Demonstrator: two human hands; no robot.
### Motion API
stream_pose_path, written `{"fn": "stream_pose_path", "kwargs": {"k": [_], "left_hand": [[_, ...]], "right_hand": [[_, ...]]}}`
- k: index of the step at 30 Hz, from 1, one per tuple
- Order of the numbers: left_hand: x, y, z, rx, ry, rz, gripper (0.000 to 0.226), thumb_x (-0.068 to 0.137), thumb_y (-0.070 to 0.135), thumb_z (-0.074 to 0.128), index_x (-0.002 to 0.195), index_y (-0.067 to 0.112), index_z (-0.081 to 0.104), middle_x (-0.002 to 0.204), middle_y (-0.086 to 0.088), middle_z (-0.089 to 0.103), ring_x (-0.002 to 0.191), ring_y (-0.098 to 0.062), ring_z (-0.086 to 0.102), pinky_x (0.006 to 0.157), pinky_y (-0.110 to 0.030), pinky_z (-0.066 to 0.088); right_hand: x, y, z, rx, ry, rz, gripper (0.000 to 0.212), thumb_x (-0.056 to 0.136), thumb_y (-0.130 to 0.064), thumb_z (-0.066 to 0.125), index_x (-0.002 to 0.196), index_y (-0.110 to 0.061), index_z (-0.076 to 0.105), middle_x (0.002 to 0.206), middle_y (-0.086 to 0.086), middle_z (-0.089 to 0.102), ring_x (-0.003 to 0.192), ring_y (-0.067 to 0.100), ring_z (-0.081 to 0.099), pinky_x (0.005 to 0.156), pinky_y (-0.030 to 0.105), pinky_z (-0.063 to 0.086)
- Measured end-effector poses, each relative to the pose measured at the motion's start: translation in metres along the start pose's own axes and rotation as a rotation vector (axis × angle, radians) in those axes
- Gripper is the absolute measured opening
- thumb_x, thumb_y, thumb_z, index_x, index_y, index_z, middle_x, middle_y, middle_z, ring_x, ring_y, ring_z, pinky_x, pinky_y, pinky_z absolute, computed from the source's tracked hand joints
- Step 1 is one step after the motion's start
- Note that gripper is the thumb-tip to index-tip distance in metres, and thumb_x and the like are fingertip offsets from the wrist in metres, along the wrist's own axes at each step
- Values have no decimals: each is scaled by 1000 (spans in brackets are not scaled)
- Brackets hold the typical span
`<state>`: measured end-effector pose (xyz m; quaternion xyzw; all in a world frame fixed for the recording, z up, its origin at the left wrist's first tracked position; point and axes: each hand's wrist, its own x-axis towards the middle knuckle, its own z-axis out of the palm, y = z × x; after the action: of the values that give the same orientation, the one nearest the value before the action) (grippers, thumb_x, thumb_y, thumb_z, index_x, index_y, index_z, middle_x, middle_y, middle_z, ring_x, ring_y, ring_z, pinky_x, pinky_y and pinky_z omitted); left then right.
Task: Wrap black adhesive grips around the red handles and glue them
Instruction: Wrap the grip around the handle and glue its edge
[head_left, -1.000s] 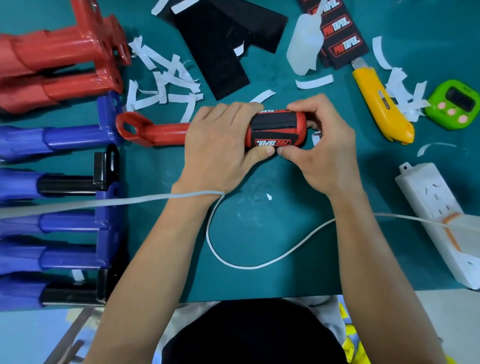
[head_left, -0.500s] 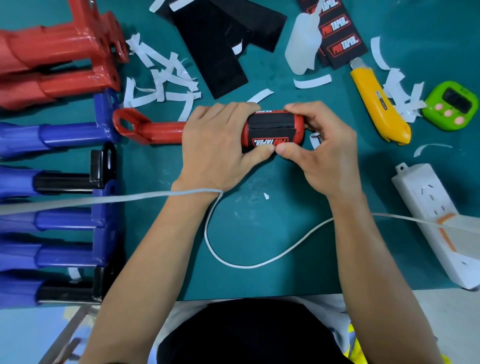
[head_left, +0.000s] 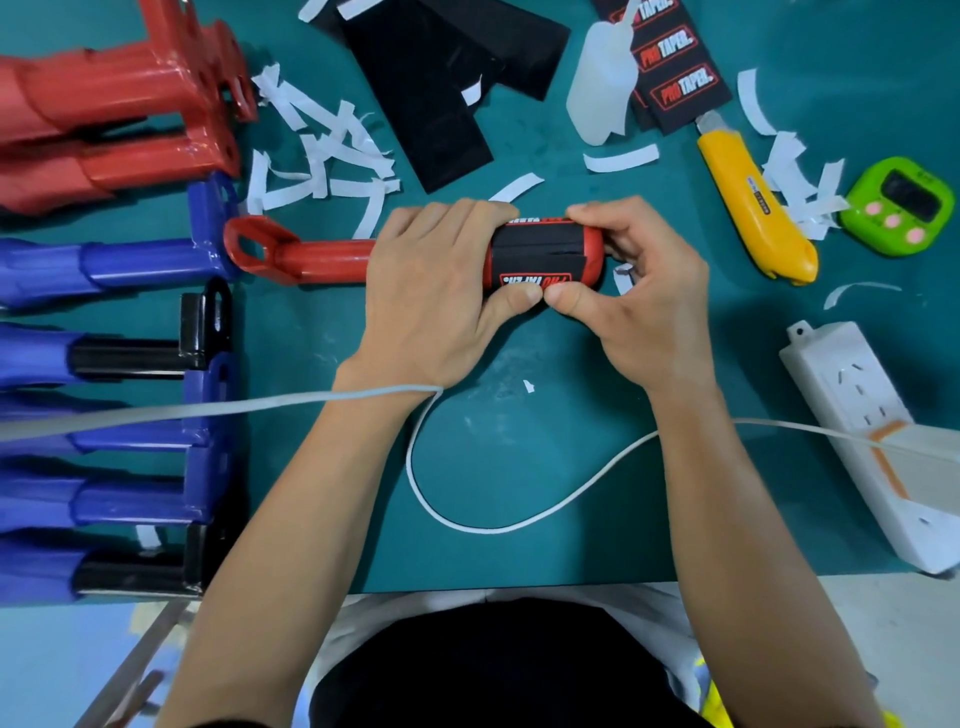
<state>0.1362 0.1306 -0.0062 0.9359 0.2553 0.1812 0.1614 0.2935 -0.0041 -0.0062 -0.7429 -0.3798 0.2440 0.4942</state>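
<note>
A red handle (head_left: 311, 255) lies across the green mat, its looped end pointing left. A black adhesive grip (head_left: 537, 252) with red lettering is wrapped around its thick right end. My left hand (head_left: 431, 291) grips the handle's middle, thumb pressing under the grip. My right hand (head_left: 639, 291) curls round the handle's right end, thumb meeting the left thumb on the grip's lower edge. More black grip sheets (head_left: 441, 98) and printed grips (head_left: 675, 67) lie at the back.
Red handles (head_left: 114, 119) and blue handles (head_left: 104, 265) are stacked along the left. A yellow utility knife (head_left: 753, 202), green timer (head_left: 901, 205), white glue bottle (head_left: 602, 88), white power strip (head_left: 872, 431), white cable (head_left: 498, 525) and paper backing strips (head_left: 322, 150) lie around.
Both hands have kept hold of the handle. The grip has rolled slightly, so its lettering sits lower on the handle, with both thumbs pressed together beneath it.
</note>
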Motion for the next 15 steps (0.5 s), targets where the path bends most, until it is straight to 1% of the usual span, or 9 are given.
{"fn": "stream_pose_path", "kwargs": {"k": [4,6,9,12,15], "left_hand": [[-2,1,-1,-22,-14,-2,59,99,68,50,124,16,63,111,3,68,99,-24,59,88,-38,36],[-2,1,-1,-27,-17,-5,57,99,67,50,124,17,63,112,4,68,100,-24,59,88,-38,35],[-1,2,-1,-54,-26,-14,57,100,66,50,125,17,64,114,4,69,103,-24,60,89,-38,36],[-2,2,-2,-79,-27,-21,54,101,62,50,125,16,64,115,4,69,104,-24,61,89,-38,37],[-1,3,-4,-85,-32,-29,51,101,60,51,125,17,65,115,4,69,104,-24,61,89,-38,36]], "right_hand": [[0,-2,1,-7,26,-28,51,69,-17,88,117,-18,69,113,-16,73,108,13,71,96,45,57],[0,-3,1,-4,33,-31,50,69,-16,88,116,-19,69,113,-15,73,108,13,71,95,45,57],[-2,-3,2,41,49,-45,51,70,-12,88,115,-24,68,115,-13,73,111,13,71,99,42,57],[-5,-3,3,73,57,-57,51,74,-9,88,117,-23,66,120,-10,72,116,12,70,103,38,56],[-5,-2,2,80,60,-56,49,77,-7,87,119,-21,66,122,-6,72,119,14,69,105,40,55]]}}
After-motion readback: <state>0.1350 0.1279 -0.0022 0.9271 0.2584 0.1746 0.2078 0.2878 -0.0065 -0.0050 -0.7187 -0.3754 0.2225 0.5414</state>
